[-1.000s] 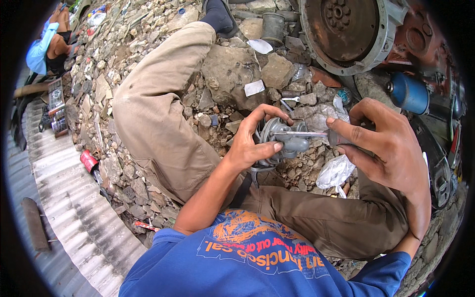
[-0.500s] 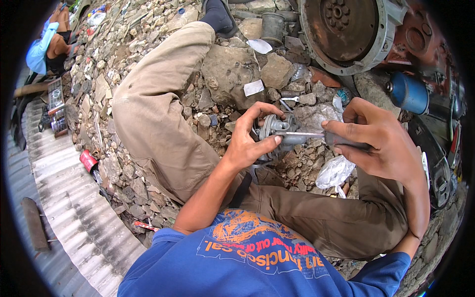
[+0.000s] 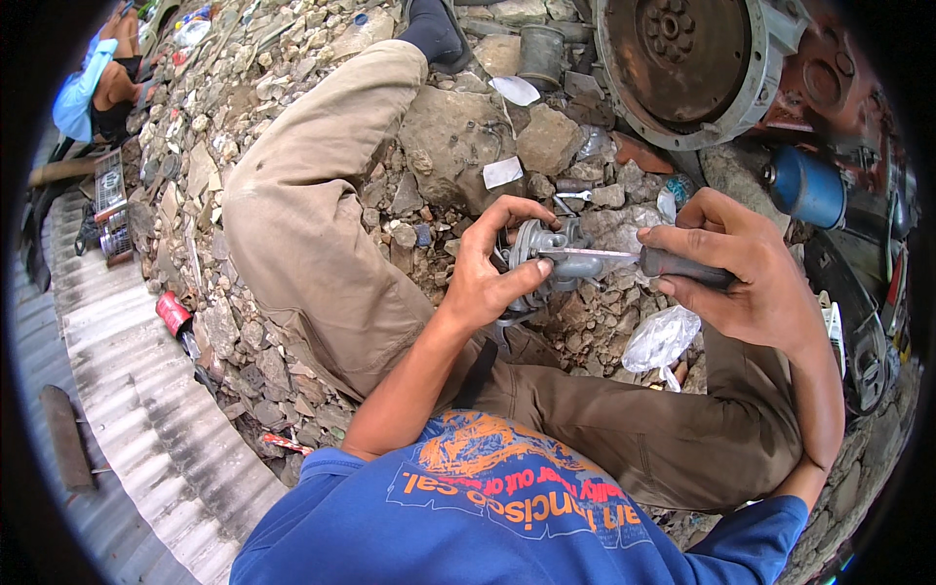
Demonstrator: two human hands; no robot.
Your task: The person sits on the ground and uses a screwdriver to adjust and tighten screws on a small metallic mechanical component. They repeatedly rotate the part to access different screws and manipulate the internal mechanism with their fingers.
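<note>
My left hand (image 3: pixel 492 268) is wrapped round a grey cast-metal engine part (image 3: pixel 570 265) with a round flanged end, held above the rubble between my legs. My left thumb lies along its near side, beside the tip of a screwdriver. That screwdriver (image 3: pixel 682 267) has a dark handle, gripped in my right hand (image 3: pixel 746 263) between fingers and thumb. Its thin shaft points left, and the tip meets the flange of the metal part. Exactly what the tip touches is too small to make out.
A large engine housing (image 3: pixel 682 68) stands at the far right, with a blue cylindrical filter (image 3: pixel 807 185) beside it. A wrench (image 3: pixel 573 196) and a clear plastic bag (image 3: pixel 663 338) lie on the stones. Corrugated sheet (image 3: pixel 146 390) covers the left side. Another person (image 3: pixel 93 93) sits at the far left.
My right fingers have shifted on the screwdriver, baring more of its handle. The screwdriver has turned slightly about its shaft or in the grip. The metal part stays almost in place.
</note>
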